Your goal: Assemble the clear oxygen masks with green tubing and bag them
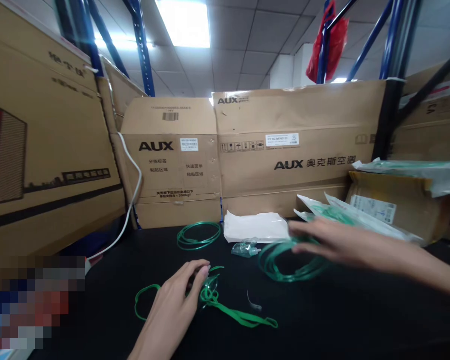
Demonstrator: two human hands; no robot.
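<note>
My left hand (pixel 178 290) has its thumb and fingertips pinched together at the edge of a clear green oxygen mask (pixel 210 284). The mask's green elastic strap (pixel 243 316) trails on the black table to the right, and a green loop (pixel 138 302) curves out to the left of the hand. Over a coil of green tubing (pixel 281 272) is my right hand (pixel 318 240), smeared by motion. Its thumb and fingers are at the coil's upper edge; whether they grip it is unclear. Beside the coil lies a small clear green plastic piece (pixel 245 249).
Behind lie another tubing coil (pixel 198 236) and a white packet (pixel 257 227). A small clear strip (pixel 254 302) is near the middle. On the right, bagged sets (pixel 337 215) lean by an open carton (pixel 375 200). AUX cardboard (pixel 285 165) walls the back; a white cable (pixel 135 200) hangs left.
</note>
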